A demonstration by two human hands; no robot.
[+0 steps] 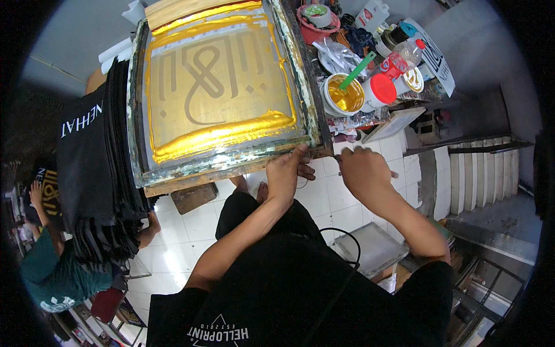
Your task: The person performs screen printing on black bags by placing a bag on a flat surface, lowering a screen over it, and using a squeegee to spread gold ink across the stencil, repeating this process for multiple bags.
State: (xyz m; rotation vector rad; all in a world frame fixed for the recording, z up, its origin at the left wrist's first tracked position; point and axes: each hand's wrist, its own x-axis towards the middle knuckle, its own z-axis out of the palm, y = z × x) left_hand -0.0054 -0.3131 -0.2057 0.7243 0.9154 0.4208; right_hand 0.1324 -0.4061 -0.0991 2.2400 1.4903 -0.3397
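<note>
A screen printing frame (231, 151) with a worn, paint-stained rim lies before me. Its mesh (243, 63) carries a dark line design, and thick gold ink (225, 136) is banked along the near side. At the near right corner, my left hand (282, 179) is closed on the frame's edge, thumb on top and fingers curled below. Just right of that corner, my right hand (364, 173) is closed in a fist, with a small dark thing showing at its fingers; its kind is too small to make out. A wooden squeegee (191, 10) rests at the far end.
Black printed bags (87, 133) hang stacked at left, beside another person in a green shirt (52, 272). At right, a cluttered table holds a gold ink tub (347, 104) with a green stirrer (357, 70), a red-lidded jar (380, 91) and a bottle (404, 56). Stairs (483, 173) stand far right.
</note>
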